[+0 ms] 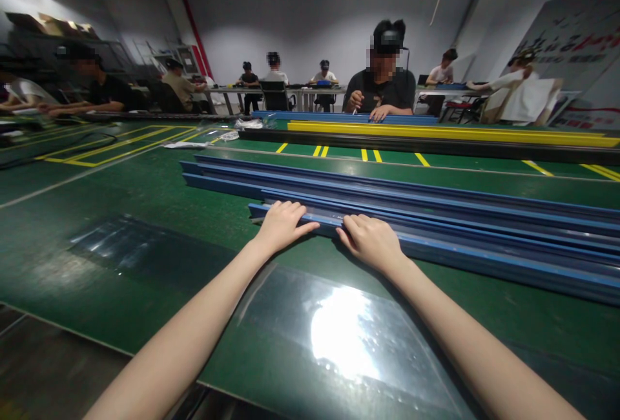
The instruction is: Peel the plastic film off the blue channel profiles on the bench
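Observation:
A long blue channel profile (pixel 450 254) lies across the green table, slanting away to the right. My left hand (pixel 282 223) grips it near its left end, fingers over the rim and thumb stretched along the near side. A short way to the right, my right hand (pixel 372 240) curls its fingers over the same channel, with the thumb at its near side. Right behind it another blue channel profile (pixel 232 178) runs alongside and reaches further left. Clear plastic sheets (pixel 285 291) lie flat on the table beneath my forearms and reflect the ceiling light.
Beyond, a yellow profile (pixel 411 133) and a black profile (pixel 339 142) lie across the green table (pixel 145 181), which has yellow tape lines. A co-worker (pixel 382 87) sits opposite, hands at a blue profile. Crumpled plastic (pixel 249 124) lies back left. Several other people sit further off.

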A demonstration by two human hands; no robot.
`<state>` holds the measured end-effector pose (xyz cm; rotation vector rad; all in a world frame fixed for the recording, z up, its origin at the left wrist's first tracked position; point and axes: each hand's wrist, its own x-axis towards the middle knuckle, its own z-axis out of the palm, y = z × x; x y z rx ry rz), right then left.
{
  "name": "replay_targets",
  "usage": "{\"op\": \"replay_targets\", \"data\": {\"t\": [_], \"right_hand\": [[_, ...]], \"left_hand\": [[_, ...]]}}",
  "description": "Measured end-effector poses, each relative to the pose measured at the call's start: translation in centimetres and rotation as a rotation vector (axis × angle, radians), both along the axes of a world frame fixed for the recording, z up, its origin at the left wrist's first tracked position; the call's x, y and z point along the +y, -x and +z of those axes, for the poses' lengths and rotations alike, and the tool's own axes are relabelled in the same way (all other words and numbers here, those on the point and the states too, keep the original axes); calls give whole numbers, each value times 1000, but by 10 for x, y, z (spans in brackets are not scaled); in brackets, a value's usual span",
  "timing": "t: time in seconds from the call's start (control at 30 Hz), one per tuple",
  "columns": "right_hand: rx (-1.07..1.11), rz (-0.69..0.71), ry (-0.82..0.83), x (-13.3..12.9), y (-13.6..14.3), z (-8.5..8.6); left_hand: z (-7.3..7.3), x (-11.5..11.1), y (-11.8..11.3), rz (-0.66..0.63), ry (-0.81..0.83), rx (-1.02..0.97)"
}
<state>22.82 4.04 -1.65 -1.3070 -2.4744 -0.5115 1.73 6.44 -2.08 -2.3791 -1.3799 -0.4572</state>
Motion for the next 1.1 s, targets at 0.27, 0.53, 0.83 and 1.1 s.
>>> {"op": "replay_targets", "data": {"t": [0.27, 0.53, 0.83, 1.1], "right_hand": [[-5, 7, -19, 1, 0, -1], [2, 8, -17, 1, 0, -1], [-2, 10, -16, 0, 0, -1], [0, 4, -18, -1, 0, -1]], "left_hand": [[0, 0, -1, 7, -2, 6], [0, 0, 0, 1, 10, -11], [1, 0, 0, 10, 7, 21], [0, 0, -1, 18, 5, 26]]}}
